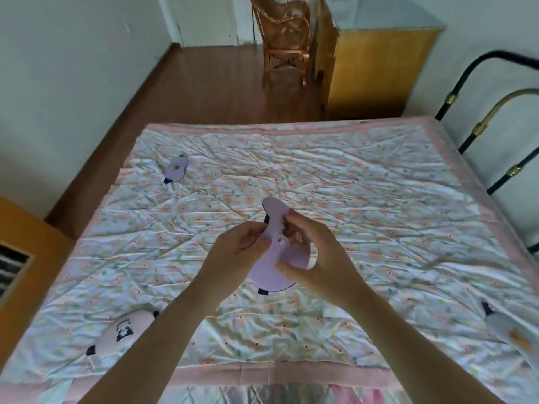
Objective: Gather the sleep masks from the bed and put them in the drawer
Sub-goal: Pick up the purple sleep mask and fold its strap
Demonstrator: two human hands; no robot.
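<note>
Bed [350, 199], floral sheet, pink border: three masks left on it. Panda mask [122, 330] at near left edge, grey mask [510, 330] near right edge, small lilac mask [177, 168] far left. Held mask [274, 258] above bed centre, left hand [236, 246] and right hand [315, 252] both pinching it. No drawer identifiable; none stowed yet, apparently. Wood floor, cabinet [379, 68], rocking chair [284, 39] beyond bed.

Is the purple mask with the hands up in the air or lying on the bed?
Up: both hands hold the lilac fabric sleep mask.
</note>
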